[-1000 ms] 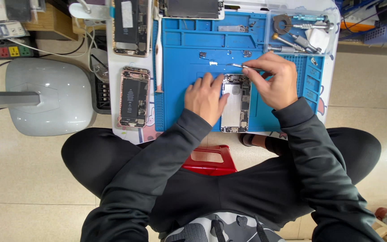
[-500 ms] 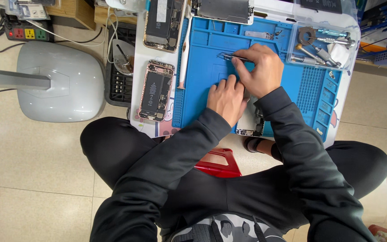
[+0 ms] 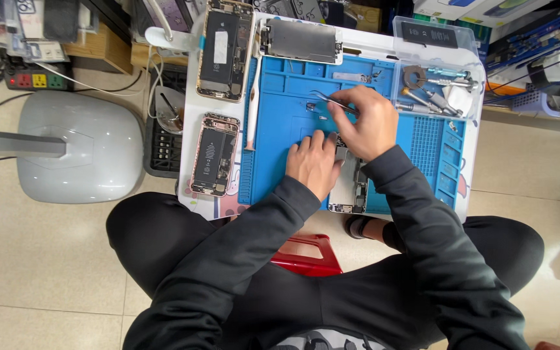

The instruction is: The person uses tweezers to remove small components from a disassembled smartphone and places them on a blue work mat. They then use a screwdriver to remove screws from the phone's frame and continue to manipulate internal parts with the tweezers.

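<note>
Blue mat [image 3: 286, 123] — phone [image 3: 350, 191] half-hidden under hands.

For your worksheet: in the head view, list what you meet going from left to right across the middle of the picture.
Grey lamp base → opened phone with rose rim → white pen-like tool → left hand → right hand holding tweezers → clear tool tray.

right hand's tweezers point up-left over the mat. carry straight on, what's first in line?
Likely the small loose part on the blue mat, just beyond the tweezers in the right hand. Height above the mat is unclear.
</note>
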